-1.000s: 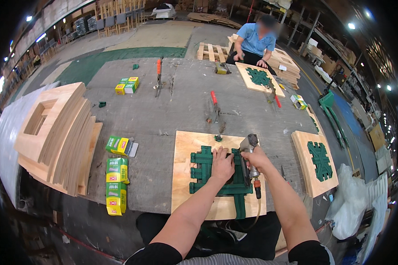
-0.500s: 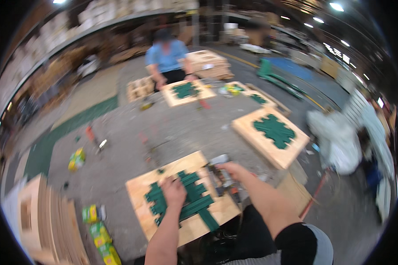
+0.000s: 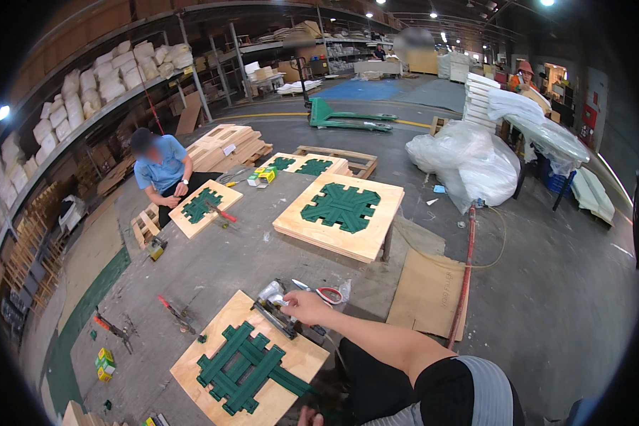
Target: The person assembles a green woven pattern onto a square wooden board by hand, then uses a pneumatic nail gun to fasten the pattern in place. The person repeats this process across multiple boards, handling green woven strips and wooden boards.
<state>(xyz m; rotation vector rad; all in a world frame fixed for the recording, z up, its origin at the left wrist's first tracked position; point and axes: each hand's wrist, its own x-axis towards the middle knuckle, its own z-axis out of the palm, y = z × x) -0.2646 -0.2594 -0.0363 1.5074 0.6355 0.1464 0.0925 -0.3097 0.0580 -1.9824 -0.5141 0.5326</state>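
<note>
A square wooden panel lies on the table before me. Green webbing straps criss-cross over its middle, and one long strap end reaches to its near right edge. Beside the panel's far right edge lies a silver and black staple gun. My right hand is on the gun, its fingers curled around the body. Just past that hand are red-handled scissors. Only part of my left hand shows at the lower edge, below the panel, and its fingers are mostly hidden.
A stack of strapped panels stands at the table's far right. Across the table a person in a blue shirt handles another strapped panel. Pliers-like tools and a yellow-green box lie left. A red pole stands right.
The view has swung to the right. My left hand has come off the green straps and down to the lower edge. My right hand remains at the staple gun.
</note>
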